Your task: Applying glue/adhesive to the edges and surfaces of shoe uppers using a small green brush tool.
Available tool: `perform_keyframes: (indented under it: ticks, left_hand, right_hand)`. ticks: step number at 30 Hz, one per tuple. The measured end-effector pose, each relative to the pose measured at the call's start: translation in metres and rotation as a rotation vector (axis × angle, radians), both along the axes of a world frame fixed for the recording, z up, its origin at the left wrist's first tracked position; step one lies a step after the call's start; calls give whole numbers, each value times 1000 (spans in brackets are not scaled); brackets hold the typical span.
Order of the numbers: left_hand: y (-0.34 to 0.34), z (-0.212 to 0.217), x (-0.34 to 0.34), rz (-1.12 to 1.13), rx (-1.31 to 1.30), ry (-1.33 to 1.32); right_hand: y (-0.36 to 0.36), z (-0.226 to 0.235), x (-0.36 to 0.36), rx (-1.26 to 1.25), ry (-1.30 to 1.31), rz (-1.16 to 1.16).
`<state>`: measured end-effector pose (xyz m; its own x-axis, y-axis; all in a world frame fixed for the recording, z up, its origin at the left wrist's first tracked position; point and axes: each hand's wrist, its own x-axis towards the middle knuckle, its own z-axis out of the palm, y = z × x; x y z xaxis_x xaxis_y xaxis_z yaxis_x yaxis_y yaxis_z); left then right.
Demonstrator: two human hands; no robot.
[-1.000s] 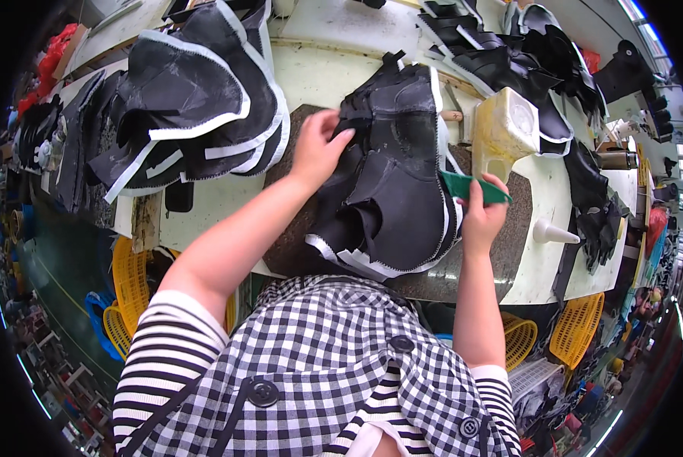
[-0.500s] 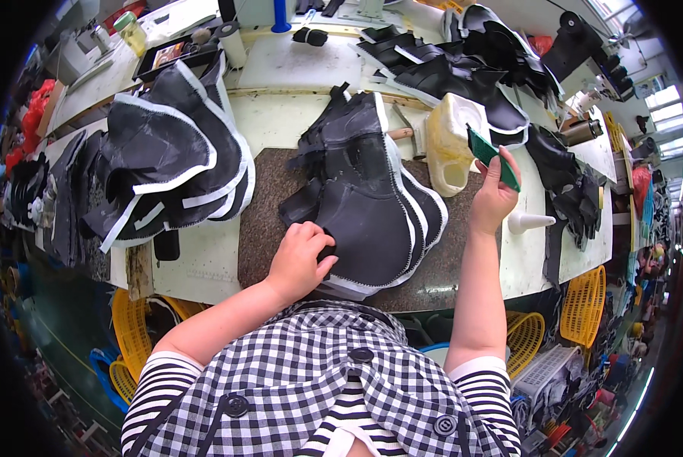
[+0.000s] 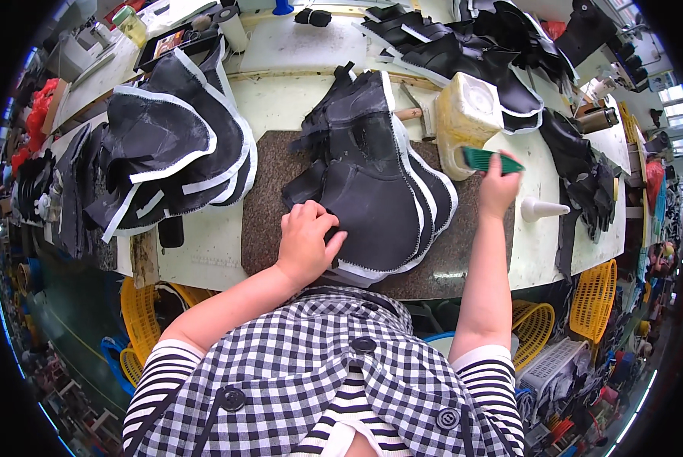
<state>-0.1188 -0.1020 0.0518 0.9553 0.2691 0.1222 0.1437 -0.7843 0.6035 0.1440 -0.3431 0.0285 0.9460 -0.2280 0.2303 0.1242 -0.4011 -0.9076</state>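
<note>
On a brown speckled board before me lies a stack of black boot uppers with white zigzag-stitched edges. My left hand pinches the near left edge of the top upper. A flat green brush is held in the fingers of my right hand. The brush's far end is beside the lower opening of a yellowed plastic glue container, which it partly hides. Whether the tip is inside cannot be seen.
More white-edged black pieces are piled at the left, others at the back right. A hammer lies behind the container. A white cone is right of my hand. Yellow baskets stand below the table edge.
My right hand has come down and toward me, and the brush has swung from upright to nearly level beside the container's opening. My left hand stays on the upper. The whole view has shifted slightly.
</note>
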Motion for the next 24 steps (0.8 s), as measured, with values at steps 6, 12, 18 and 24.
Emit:
perform_keyframes:
  ticks: [6,12,18,24]
  left_hand:
    - [5,-6,-4,-27,-27,-93]
    - [-3,-13,-6,-57,18,-66]
    - [-6,-19,-10,-47,11,-46]
    - [-4,-28,-11,-26,-37,-53]
  right_hand:
    - [-28,2,0,195,426,202]
    - [75,-24,-38,331,389,740]
    - [77,-27,-33,84,300,817]
    - [28,-5,-100,-274,218,718]
